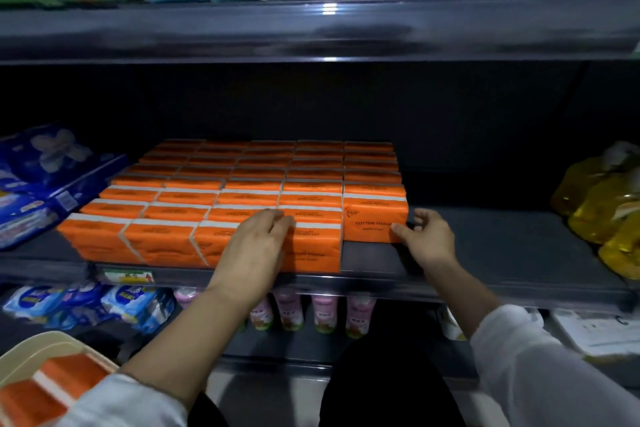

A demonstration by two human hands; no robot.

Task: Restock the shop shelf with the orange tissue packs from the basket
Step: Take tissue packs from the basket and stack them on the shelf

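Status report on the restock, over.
Left hand rests on front-row packs. Right hand grips end pack; front slot open. Basket holds spare packs. Nothing blocking.

Blue packs left, yellow bottles right, pink bottles below

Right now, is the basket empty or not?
Not empty. The basket at lower left holds orange packs; how many cannot be told, as the frame edge and a sleeve cut them off.

dim overall; glare streak on the upper shelf edge; deep shadow behind the packs; corners smeared, bent by wide-angle blur.
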